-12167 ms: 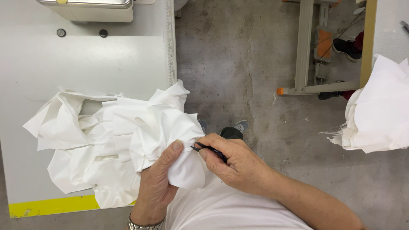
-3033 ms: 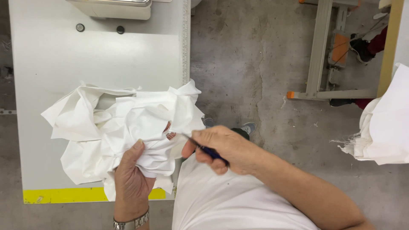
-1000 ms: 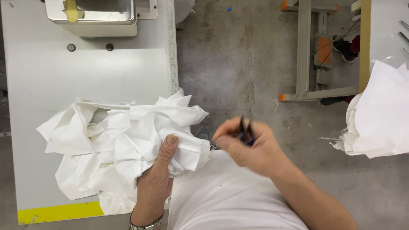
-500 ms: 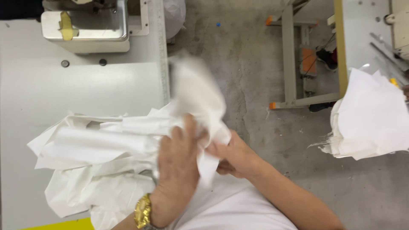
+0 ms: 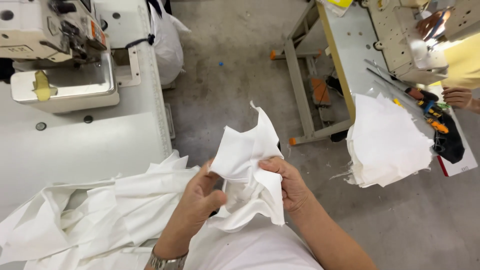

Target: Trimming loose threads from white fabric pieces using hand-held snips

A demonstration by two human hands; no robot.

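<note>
Now both hands grip one white cloth piece (image 5: 248, 165), lifted near my chest, right of the pile (image 5: 95, 215); left hand (image 5: 200, 197) pinches its left edge, right hand (image 5: 287, 182) its right fold; best kept taut, edges aligned.

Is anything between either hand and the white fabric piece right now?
Nothing visible. The left hand and the right hand both grip the white fabric piece directly, raised in front of the body, beside the white cloth pile on the sewing table.
</note>
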